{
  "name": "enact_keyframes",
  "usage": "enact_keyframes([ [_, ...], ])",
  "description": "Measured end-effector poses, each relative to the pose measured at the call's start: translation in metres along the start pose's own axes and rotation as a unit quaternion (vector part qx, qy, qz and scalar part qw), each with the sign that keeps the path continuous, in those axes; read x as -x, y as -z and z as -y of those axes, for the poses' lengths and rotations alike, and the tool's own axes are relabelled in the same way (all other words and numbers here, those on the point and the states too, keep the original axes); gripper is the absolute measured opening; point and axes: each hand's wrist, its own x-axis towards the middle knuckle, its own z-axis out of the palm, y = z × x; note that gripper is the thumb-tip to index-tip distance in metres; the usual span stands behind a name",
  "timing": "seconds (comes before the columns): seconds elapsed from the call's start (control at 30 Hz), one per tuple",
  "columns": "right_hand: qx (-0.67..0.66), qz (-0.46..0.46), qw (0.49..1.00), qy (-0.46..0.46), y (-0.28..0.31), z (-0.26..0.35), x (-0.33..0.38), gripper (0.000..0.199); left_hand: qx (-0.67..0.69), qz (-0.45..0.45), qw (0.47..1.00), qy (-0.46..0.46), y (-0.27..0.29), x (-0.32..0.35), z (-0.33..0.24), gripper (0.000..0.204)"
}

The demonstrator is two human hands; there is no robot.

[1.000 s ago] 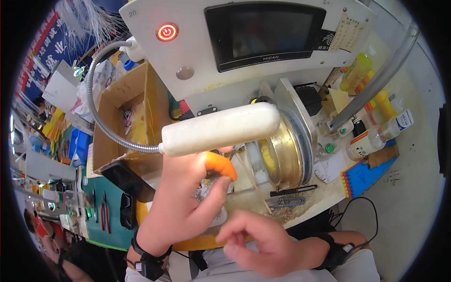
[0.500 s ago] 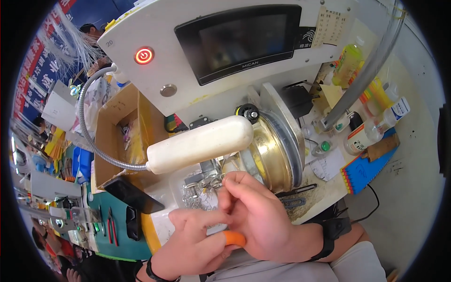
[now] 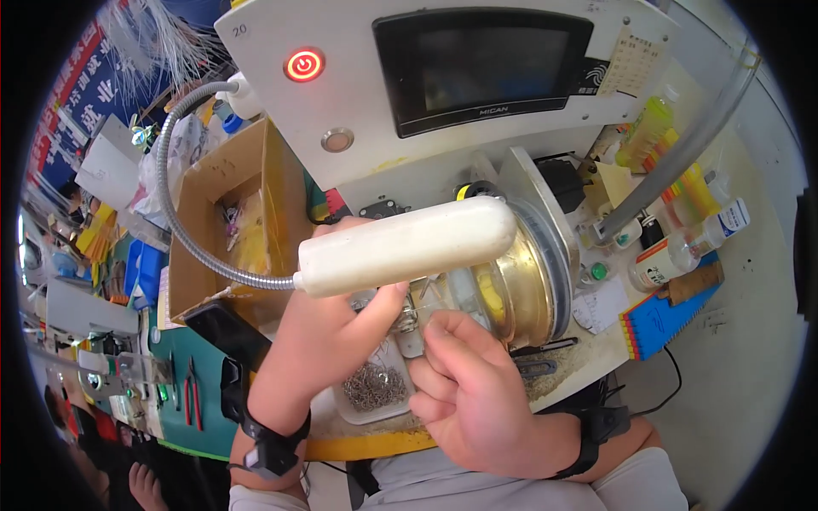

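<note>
My left hand (image 3: 328, 336) reaches up to the small metal clamp mechanism (image 3: 409, 317) in front of the brass-coloured wheel (image 3: 504, 294). Its thumb stretches out next to the clamp, while a white rounded lamp-like cylinder (image 3: 405, 247) hides most of its fingers. To the right of the clamp, my right hand (image 3: 473, 396) is closed, thumb and forefinger pinched together. What sits in that pinch is too small to make out. Below the clamp, between my wrists, a white tray (image 3: 368, 419) holds a heap of small silvery metal pieces (image 3: 375, 387).
A white machine housing with a dark screen (image 3: 494, 72) and a glowing red button (image 3: 304, 65) rises behind. Left are a cardboard box (image 3: 200, 200), a black phone-like slab (image 3: 223, 332) and red-handled pliers (image 3: 193, 396). Bottles (image 3: 665, 260) and a blue pad (image 3: 673, 315) lie right.
My left hand has left my right hand and moved up behind the white cylinder to the clamp. The orange band on its finger is now out of sight. The tray shows more fully.
</note>
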Motion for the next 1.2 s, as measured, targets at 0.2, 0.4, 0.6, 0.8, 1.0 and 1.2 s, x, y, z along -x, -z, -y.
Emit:
enact_keyframes([
  [0.2, 0.015, 0.009, 0.999, 0.042, 0.007, -0.003, -0.017, 0.005, 0.1, 0.115, 0.985, 0.081, 0.01, -0.008, 0.0, 0.023],
  [0.4, 0.025, 0.016, 0.998, 0.06, 0.01, 0.001, -0.042, 0.013, 0.099, 0.22, 0.946, 0.216, 0.014, -0.015, 0.002, 0.053],
  [0.6, 0.046, -0.006, 0.997, 0.065, 0.004, 0.003, -0.047, 0.024, 0.093, 0.089, 0.991, 0.023, 0.002, -0.006, 0.009, 0.029],
  [0.8, -0.035, -0.009, 0.996, 0.088, 0.006, -0.009, -0.026, 0.014, -0.241, -0.024, 0.966, -0.086, 0.011, -0.003, -0.027, 0.028],
  [1.0, -0.087, 0.046, 0.995, -0.017, 0.013, 0.0, -0.008, 0.013, -0.309, -0.005, 0.937, -0.161, 0.001, 0.035, -0.059, 0.02],
  [1.2, 0.031, 0.149, 0.988, 0.033, 0.029, -0.003, 0.017, 0.019, -0.229, -0.089, 0.954, -0.169, -0.006, 0.042, -0.038, 0.025],
])
